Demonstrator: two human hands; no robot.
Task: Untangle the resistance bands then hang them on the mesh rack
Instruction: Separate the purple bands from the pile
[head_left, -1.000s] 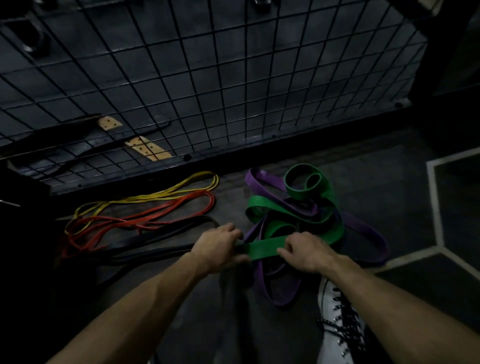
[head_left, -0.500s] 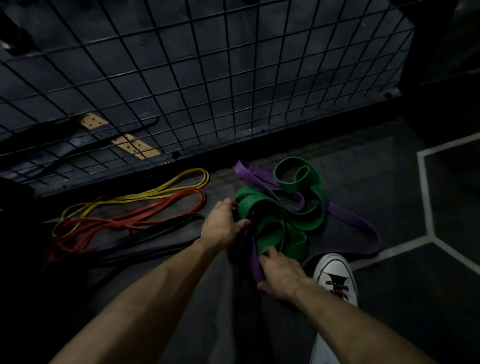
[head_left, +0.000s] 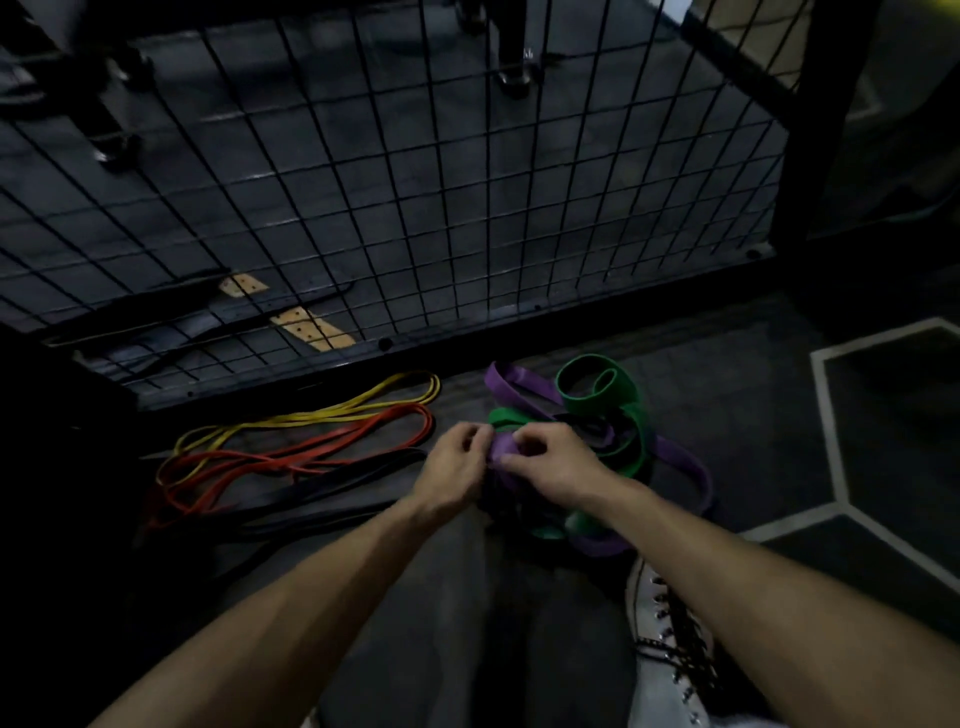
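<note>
Both hands mid-frame: left hand (head_left: 457, 462) & right hand (head_left: 556, 462) grips pinched tight on purple band (head_left: 501, 451), tangled w/ green band (head_left: 592, 387).

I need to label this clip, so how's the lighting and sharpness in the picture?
Head view: dim overall, corners nearly black; the purple band and green band still read by colour; both hands slightly soft; the mesh rack lines bow from wide-angle distortion.
</note>
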